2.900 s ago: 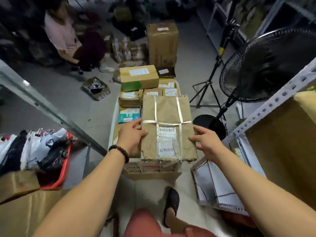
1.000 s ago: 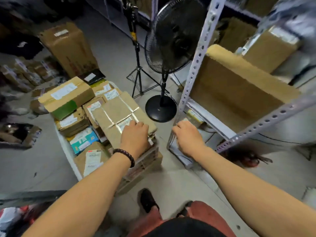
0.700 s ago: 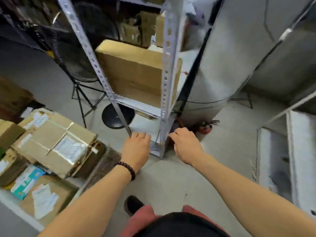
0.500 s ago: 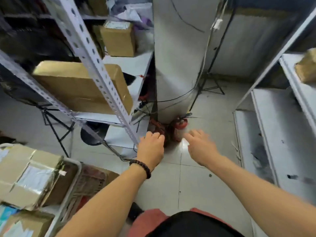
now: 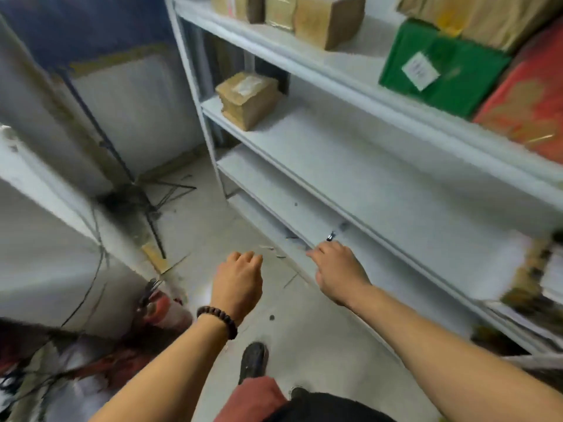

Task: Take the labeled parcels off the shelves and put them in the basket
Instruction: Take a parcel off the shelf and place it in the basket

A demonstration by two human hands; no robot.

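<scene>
Both hands are empty. The left hand (image 5: 237, 284) hangs over the floor (image 5: 213, 226) with its fingers (image 5: 243, 257) loosely curled on nothing. The right hand (image 5: 338, 272) is stretched toward the front edge of a low shelf (image 5: 304, 208), fingers slack and bent, nothing gripped; contact with the edge cannot be confirmed owing to blur. This posture is judged to be a reach between pickups, with both hands free for the next parcel.

The basket is not in view. Parcels remain on the shelves:

- A small brown box (image 5: 248, 99) is found at the left end of the middle shelf (image 5: 350, 153), well apart from both hands. Its white label faces up. It stands skewed, one corner turned toward the shelf front. It is close to cubic; the slightly longer axis appears to run back into the shelf.
- A green parcel (image 5: 438, 68) is seen on the upper shelf (image 5: 344, 60), between brown boxes (image 5: 329, 16) and a red parcel (image 5: 527, 99), its labelled broad face turned toward the aisle, its long axis along the shelf. Whether it lies flat or leans cannot be settled.

The labels are judged to be turned outward or upward for reading.
</scene>
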